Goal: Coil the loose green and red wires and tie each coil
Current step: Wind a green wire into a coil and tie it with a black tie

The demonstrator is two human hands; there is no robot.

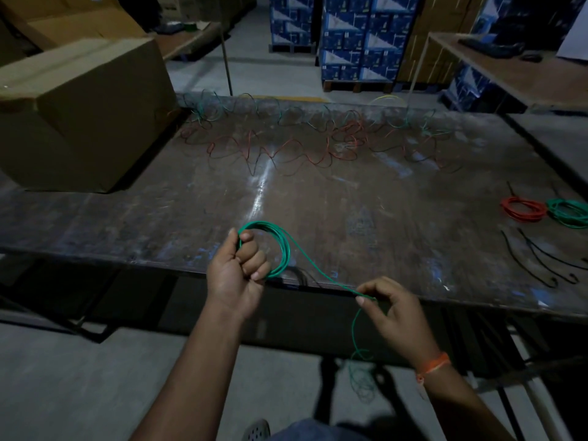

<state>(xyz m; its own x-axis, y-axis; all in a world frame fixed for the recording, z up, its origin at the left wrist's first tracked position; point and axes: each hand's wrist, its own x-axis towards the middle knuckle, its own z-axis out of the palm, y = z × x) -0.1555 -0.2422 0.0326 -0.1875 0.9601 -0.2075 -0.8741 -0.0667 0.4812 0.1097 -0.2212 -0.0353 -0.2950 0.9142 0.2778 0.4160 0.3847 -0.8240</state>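
My left hand point(239, 271) is closed around a small coil of green wire point(280, 246) above the table's near edge. From the coil a single green strand runs down right to my right hand point(390, 308), which pinches it between thumb and fingers. Below that hand the loose green tail point(358, 354) hangs toward the floor in a tangle. Loose red wires point(286, 151) and loose green wires point(222, 109) lie spread across the far side of the table. A finished red coil point(523, 209) and a finished green coil point(569, 212) rest at the right edge.
The worn metal table point(318, 198) fills the middle. A large cardboard box point(79, 109) stands on its left end. Black cable ties point(537, 259) lie near the right front. Stacked blue cartons point(359, 36) and another bench point(509, 65) stand behind.
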